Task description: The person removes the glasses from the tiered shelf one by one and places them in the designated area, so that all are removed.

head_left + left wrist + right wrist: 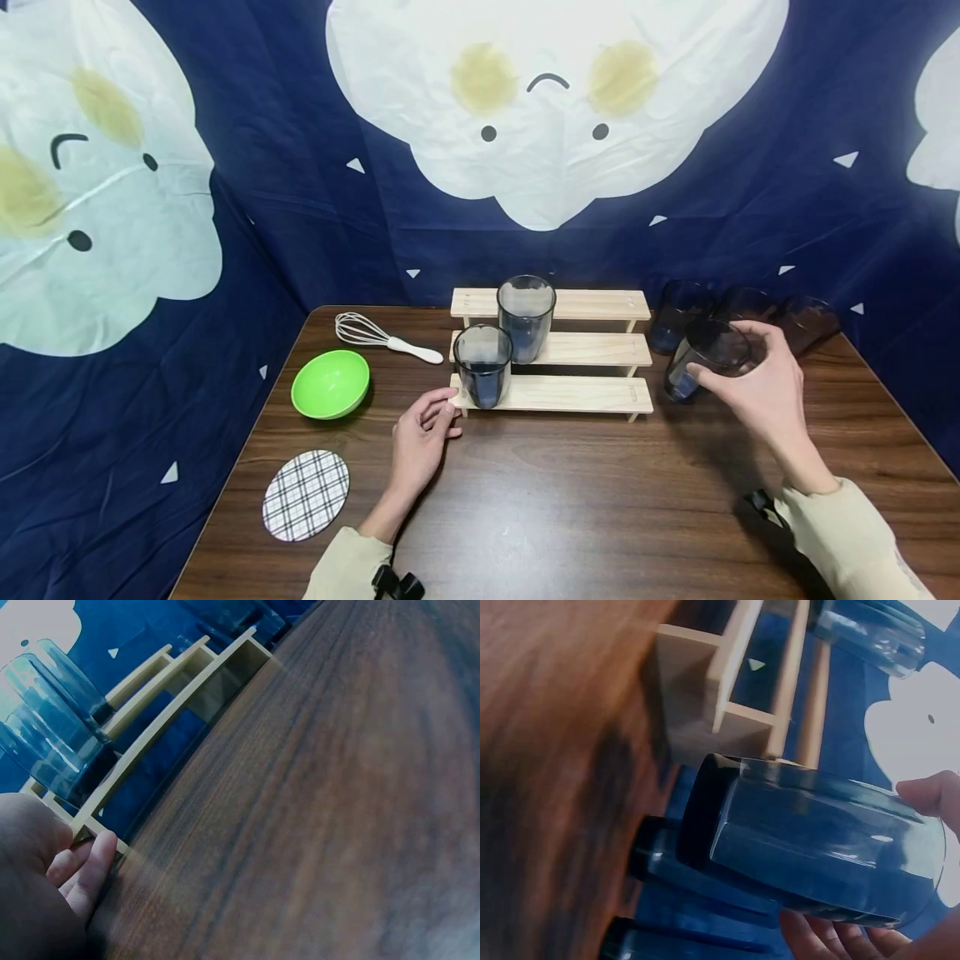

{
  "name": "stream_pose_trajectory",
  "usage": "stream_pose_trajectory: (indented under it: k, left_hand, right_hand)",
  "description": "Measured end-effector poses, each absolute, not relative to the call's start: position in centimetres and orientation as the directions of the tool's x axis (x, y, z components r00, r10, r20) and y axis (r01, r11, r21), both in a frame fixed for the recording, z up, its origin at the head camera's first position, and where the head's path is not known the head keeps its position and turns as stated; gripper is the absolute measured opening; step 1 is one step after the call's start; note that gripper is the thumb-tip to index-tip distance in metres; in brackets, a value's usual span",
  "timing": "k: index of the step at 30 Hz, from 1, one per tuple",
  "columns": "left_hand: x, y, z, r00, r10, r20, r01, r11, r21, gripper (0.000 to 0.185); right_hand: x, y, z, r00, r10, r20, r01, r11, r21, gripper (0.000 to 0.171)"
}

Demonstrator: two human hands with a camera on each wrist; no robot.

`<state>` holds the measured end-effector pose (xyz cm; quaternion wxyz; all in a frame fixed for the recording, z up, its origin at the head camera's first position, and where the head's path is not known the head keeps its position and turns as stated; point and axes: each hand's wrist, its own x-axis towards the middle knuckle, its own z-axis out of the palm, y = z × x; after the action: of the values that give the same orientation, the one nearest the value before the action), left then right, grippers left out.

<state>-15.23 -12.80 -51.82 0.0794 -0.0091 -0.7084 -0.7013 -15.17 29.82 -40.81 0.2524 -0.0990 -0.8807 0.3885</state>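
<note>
The right hand [757, 387] grips a dark tinted glass tumbler [708, 357], its fingers [930, 793] and thumb curled round the rim end so that the glass tilts, lifted just off the brown worktop [585, 508] to the right of the wooden three-step rack [570, 393]. Behind it, three more dark tumblers [750, 312] stand close together near the blue backdrop. The left hand [422, 442] rests on the worktop with its fingers [94, 870] loosely extended, the tips touching the left front corner of the rack's lowest step; it holds nothing. Two tumblers stand upright on the rack: one [482, 365] on the lowest step at the left end, another [526, 318] on the middle step just behind and to its right. Left of the rack lie a wire whisk [382, 335] with a white handle, a green bowl [331, 383] and, nearer the front edge, a round plaid coaster [306, 495].
</note>
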Motion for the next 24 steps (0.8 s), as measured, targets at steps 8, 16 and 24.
stream_pose_trajectory:
  k: [8, 16, 24]
  left_hand:
    - [-15.2, -12.8, -51.8, -0.987, -0.097, 0.13, 0.129, 0.023, 0.991, 0.022]
    - [-15.3, -12.8, -51.8, -0.986, -0.095, 0.134, 0.133, 0.017, 0.991, 0.022]
    - [-15.2, -12.7, -51.6, -0.987, -0.096, 0.127, 0.126, 0.018, 0.992, 0.022]
  right_hand:
    - [-15.8, 30.4, -42.3, -0.877, 0.329, 0.349, -0.015, 0.709, -0.705, 0.08]
    - [-16.2, 30.6, -42.9, -0.886, 0.333, 0.322, 0.016, 0.717, -0.697, 0.081]
    - [-16.2, 30.8, -43.1, -0.901, 0.289, 0.324, 0.002, 0.749, -0.663, 0.084]
